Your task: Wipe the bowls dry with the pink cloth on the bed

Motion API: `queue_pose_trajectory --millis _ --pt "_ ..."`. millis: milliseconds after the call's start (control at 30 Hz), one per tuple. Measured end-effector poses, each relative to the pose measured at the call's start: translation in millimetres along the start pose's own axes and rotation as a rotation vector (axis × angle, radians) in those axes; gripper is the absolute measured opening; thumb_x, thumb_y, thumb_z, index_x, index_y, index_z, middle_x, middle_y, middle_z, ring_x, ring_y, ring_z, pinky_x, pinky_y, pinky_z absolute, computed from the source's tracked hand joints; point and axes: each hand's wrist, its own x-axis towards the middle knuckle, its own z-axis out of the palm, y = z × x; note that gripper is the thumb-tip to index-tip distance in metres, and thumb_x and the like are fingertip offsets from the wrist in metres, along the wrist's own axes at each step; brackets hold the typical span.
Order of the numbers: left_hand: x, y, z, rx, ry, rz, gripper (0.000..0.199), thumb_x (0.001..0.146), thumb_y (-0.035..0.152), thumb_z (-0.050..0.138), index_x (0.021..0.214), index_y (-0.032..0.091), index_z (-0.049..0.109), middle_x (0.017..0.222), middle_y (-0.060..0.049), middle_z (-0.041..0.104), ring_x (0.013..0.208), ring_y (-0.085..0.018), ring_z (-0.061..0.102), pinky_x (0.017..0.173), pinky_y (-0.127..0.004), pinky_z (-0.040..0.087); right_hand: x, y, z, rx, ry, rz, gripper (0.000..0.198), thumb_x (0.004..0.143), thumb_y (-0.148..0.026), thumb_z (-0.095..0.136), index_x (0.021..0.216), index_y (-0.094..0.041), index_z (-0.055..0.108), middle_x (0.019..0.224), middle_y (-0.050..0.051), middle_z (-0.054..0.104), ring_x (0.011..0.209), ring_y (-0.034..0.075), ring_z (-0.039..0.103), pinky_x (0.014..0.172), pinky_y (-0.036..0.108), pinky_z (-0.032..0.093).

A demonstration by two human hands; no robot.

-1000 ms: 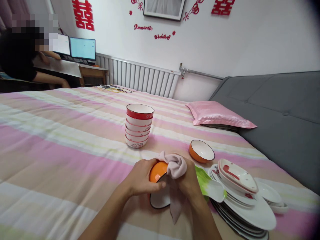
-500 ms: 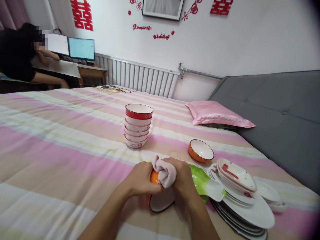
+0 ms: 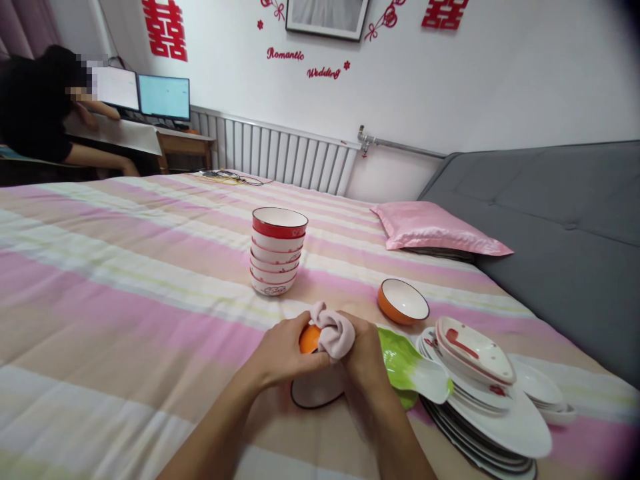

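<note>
Between my hands is an orange bowl (image 3: pixel 309 339), partly covered by my fingers. My left hand (image 3: pixel 283 350) is closed around its left side, thumb toward the front. My right hand (image 3: pixel 363 343) grips a bunched pale pink cloth (image 3: pixel 337 335) pressed against the bowl. Below the hands shows a white inner surface with a dark rim (image 3: pixel 317 390); I cannot tell whether it belongs to the same bowl. A green leaf-shaped dish (image 3: pixel 397 357) lies just right of my right hand. Farther back sits another orange bowl (image 3: pixel 404 301), white inside.
A stack of bowls (image 3: pixel 277 253) stands upright on the striped bedspread (image 3: pixel 125 287). Piled plates and dishes (image 3: pixel 520 420) are at the right. Behind are a pink pillow (image 3: pixel 440 227) and grey headboard (image 3: pixel 550 193). A person (image 3: pixel 35 113) sits at a desk at far left.
Both hands have shifted slightly upward in view with the bowl and cloth. The dark-rimmed white surface beneath them has also moved up. The stacked bowls and plates stay in place.
</note>
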Motion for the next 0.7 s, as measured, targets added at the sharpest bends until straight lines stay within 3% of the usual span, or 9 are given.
queue_pose_trajectory --millis 200,467,700 --pt "0 -2 -4 -0.065 -0.04 0.023 0.04 0.066 0.044 0.067 0.098 0.02 0.059 0.093 -0.004 0.066 0.083 -0.024 0.059 0.07 -0.029 0.043 0 -5 -1 -0.011 -0.137 -0.021 0.022 0.072 -0.017 0.051 0.084 -0.022 0.069 0.078 -0.001 0.069 0.068 0.016 0.057 0.06 0.021 0.04" --pt "1 -14 -8 -0.104 -0.082 0.037 0.063 0.062 0.046 0.073 0.116 0.018 0.054 0.111 -0.008 0.063 0.098 -0.029 0.059 0.082 -0.035 0.046 3 -1 0 0.165 -0.147 -0.033 0.064 0.062 -0.005 0.046 0.121 -0.025 0.056 0.115 0.001 0.065 0.102 0.019 0.06 0.086 0.028 0.046" --pt "3 -20 -7 -0.137 -0.102 -0.044 0.065 0.064 0.04 0.071 0.122 0.018 0.051 0.116 -0.01 0.063 0.101 -0.03 0.059 0.082 -0.037 0.048 5 8 -4 0.107 -0.137 -0.059 0.061 0.066 -0.004 0.042 0.122 -0.023 0.057 0.116 0.004 0.065 0.104 0.02 0.06 0.09 0.031 0.045"
